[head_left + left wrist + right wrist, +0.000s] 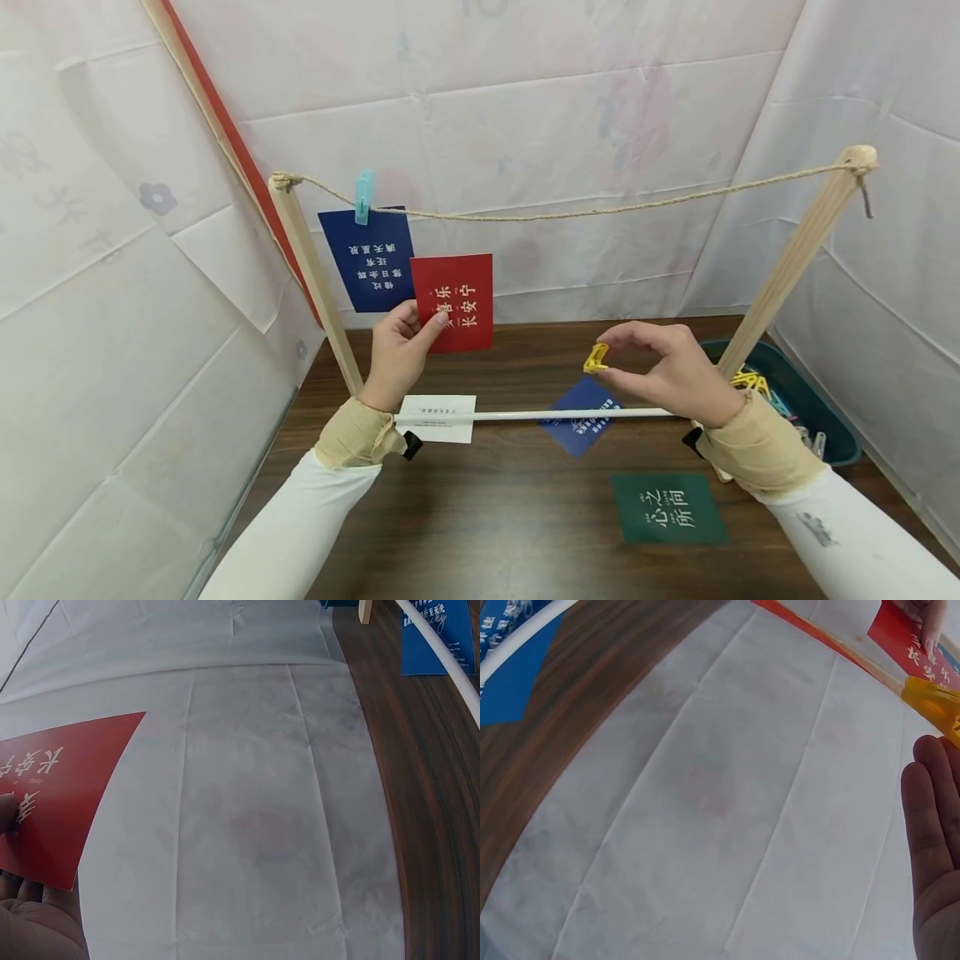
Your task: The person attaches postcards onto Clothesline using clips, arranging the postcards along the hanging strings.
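My left hand (400,350) pinches a red card (468,304) with white characters, thumb in front and fingers behind. The card stands upright below the rope (525,218) and overlaps the edge of a dark blue card (367,258). A light blue clothespin (363,197) clips that blue card to the rope near its left end. Between thumb and fingertips of my right hand (671,371) is a yellow clothespin (596,358), apart from the rope. In the left wrist view the red card (64,795) shows at the left; the yellow clothespin (934,705) appears in the right wrist view.
Wooden posts (795,258) hold the rope, with a white rod (510,415) low between them. A white card (442,429), a blue card (577,429) and a green card (667,508) lie on the brown table (450,517). A dark green bin (843,437) holds several clothespins.
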A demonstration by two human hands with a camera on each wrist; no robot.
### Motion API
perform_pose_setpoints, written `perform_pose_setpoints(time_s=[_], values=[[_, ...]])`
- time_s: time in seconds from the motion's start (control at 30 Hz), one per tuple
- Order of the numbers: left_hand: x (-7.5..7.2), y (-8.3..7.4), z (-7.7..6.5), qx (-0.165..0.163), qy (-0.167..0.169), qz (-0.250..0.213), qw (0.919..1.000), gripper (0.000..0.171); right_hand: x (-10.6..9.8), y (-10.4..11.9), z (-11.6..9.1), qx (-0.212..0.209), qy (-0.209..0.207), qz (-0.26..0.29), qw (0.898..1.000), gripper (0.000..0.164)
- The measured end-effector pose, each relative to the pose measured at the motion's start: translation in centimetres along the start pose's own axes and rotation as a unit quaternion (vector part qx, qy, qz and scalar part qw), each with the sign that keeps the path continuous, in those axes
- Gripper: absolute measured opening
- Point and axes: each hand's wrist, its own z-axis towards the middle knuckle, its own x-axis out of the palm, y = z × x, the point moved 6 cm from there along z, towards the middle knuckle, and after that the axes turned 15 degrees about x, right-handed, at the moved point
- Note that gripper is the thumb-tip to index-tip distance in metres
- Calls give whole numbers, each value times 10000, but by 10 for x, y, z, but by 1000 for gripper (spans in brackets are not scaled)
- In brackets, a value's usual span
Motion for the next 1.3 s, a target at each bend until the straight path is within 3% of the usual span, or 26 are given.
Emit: perform_pose_setpoints(time_s=[0.33,0.7,1.3], values=[[-3,-3,3,90,77,203,9997,21,2,12,7,-354,-157,89,9992,41],[-2,-7,7,250,126,221,9994,20,3,21,16,-290,-94,42,9995,38],[0,-9,10,247,218,263,9991,21,6,34,29,-320,-65,125,9994,33]])
